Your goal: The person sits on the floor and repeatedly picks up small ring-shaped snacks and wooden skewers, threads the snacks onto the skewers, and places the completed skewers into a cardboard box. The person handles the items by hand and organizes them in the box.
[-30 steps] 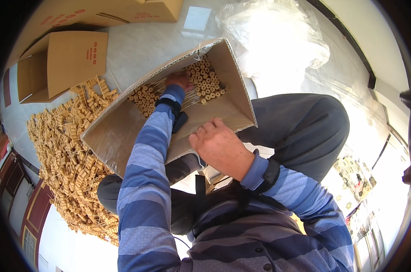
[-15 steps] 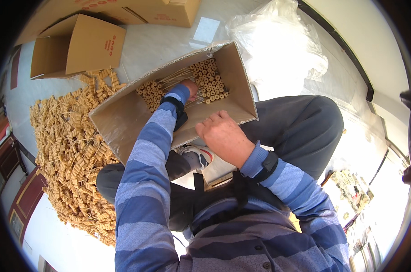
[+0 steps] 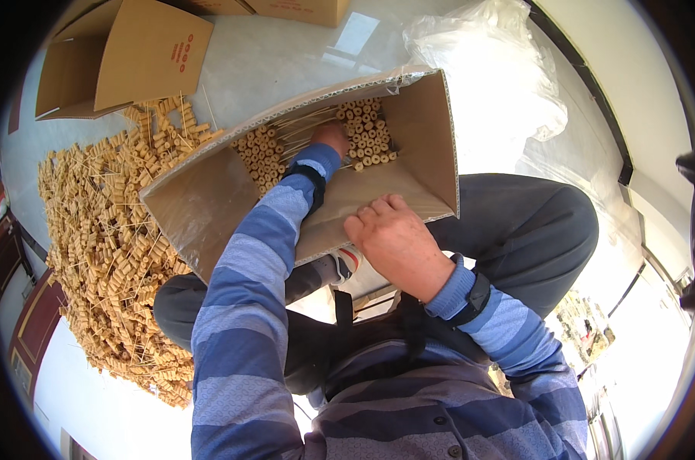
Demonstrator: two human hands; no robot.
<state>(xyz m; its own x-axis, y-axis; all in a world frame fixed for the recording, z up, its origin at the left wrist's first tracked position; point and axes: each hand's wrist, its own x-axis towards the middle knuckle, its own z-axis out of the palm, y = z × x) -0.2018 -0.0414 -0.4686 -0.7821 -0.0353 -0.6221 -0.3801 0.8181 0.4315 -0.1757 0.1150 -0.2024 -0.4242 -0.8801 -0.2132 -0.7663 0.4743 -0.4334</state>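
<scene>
An open cardboard box (image 3: 420, 138) stands tilted before my legs. Inside, tan ribbed cylinders on thin sticks lie in two stacks, their round ends showing: a left stack (image 3: 260, 157) and a right stack (image 3: 369, 138). Thin bare sticks (image 3: 301, 134) span the gap between them. My left hand (image 3: 332, 138) reaches down into that gap, beside the right stack; its fingers are hidden, so I cannot see what they hold. At the box's near wall my right hand (image 3: 399, 241) is closed, its fingers curled over the top edge.
A big heap of loose tan cylinders on sticks (image 3: 117, 261) covers the floor at left. Behind it an empty cardboard box (image 3: 152, 57) lies open, with more cartons (image 3: 301, 9) at the far edge. Crumpled clear plastic (image 3: 485, 77) lies at far right. My bent leg (image 3: 524, 238) borders the box.
The box appears a little further right and my left hand sits deeper among the sticks. My right hand stays at the near wall. The whole view has shifted slightly.
</scene>
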